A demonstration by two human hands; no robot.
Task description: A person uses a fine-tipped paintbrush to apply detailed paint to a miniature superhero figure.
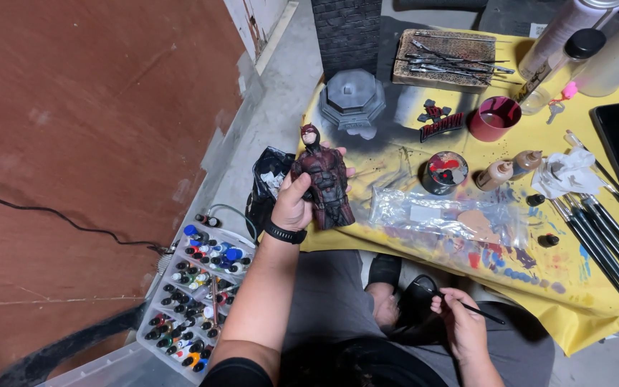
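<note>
left fingers mostly hidden behind the figurine.

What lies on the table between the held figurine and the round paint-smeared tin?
In the head view, between the figurine and the tin lies yellow table cover, speckled with dark paint, plus a crumpled clear plastic bag's edge.
</note>
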